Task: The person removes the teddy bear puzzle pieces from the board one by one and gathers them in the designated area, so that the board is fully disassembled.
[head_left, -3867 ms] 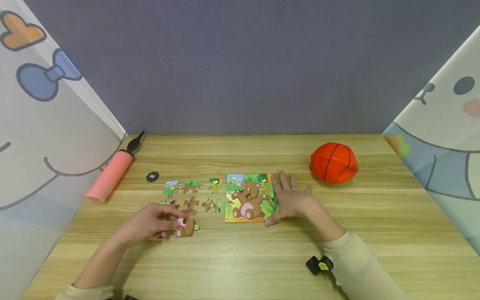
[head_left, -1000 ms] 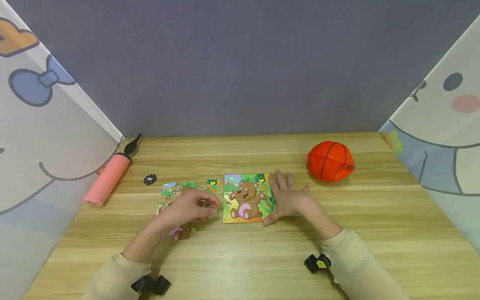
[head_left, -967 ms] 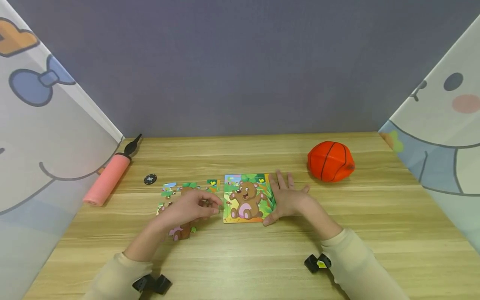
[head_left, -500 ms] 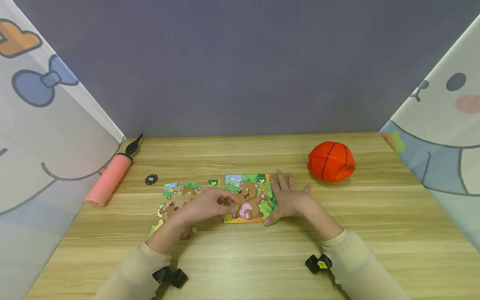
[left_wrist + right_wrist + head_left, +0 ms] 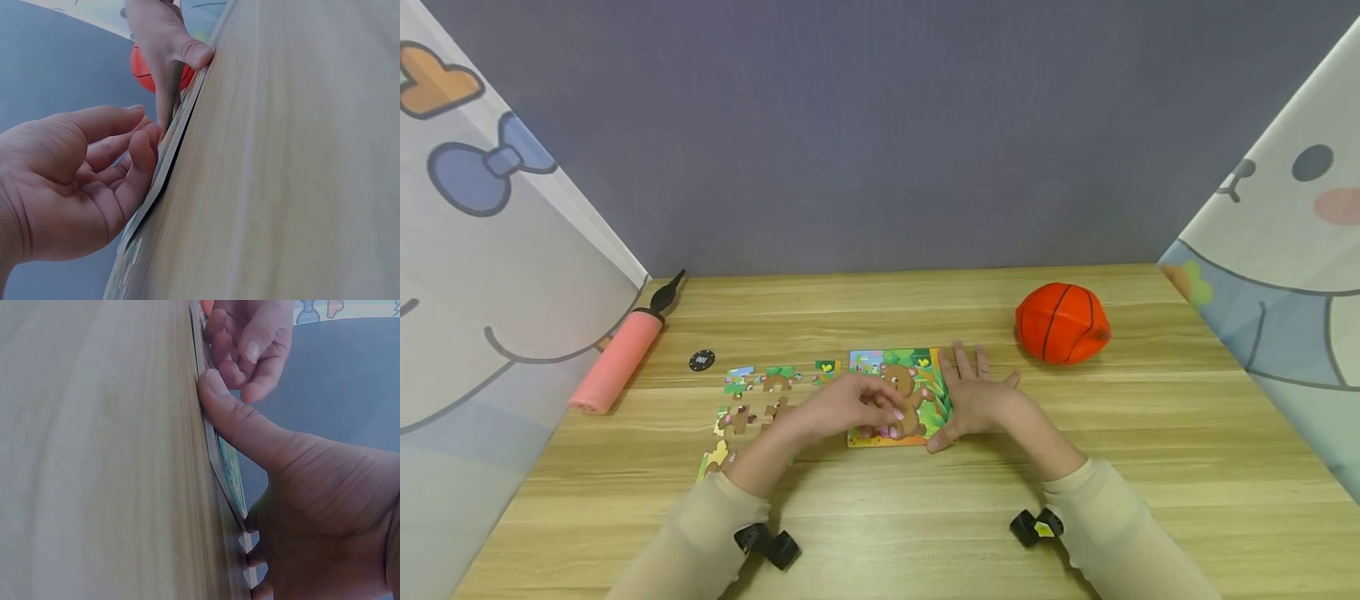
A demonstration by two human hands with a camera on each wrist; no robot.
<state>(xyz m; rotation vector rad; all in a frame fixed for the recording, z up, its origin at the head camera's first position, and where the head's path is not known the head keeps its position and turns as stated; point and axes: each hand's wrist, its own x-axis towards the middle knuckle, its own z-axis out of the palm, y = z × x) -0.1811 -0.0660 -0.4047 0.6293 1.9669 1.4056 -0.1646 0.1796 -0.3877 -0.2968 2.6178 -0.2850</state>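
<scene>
A square picture board (image 5: pixel 934 400) with a cartoon bear lies mid-table. My right hand (image 5: pixel 973 404) rests spread along its right side; in the right wrist view the thumb (image 5: pixel 234 419) touches the board's edge. My left hand (image 5: pixel 857 406) hovers over the board's left part, fingers loosely bent; in the left wrist view, nothing shows between the left hand's fingers (image 5: pixel 142 156). Left of the board are several loose jigsaw pieces, including a bear-head piece (image 5: pixel 777 379) and a yellow piece (image 5: pixel 715 458). My left hand and forearm cover some of them.
A black round chip (image 5: pixel 702 360) lies beyond the pieces. The pink hand pump (image 5: pixel 621 358) sits at the far left, and a dented red ball (image 5: pixel 1063 323) at the back right. A grey wall (image 5: pixel 880 142) rises behind the wooden table (image 5: pixel 925 525).
My left hand has moved right, from the loose pieces to above the bear board, uncovering pieces on the left. My right hand has stayed at the board's right side.
</scene>
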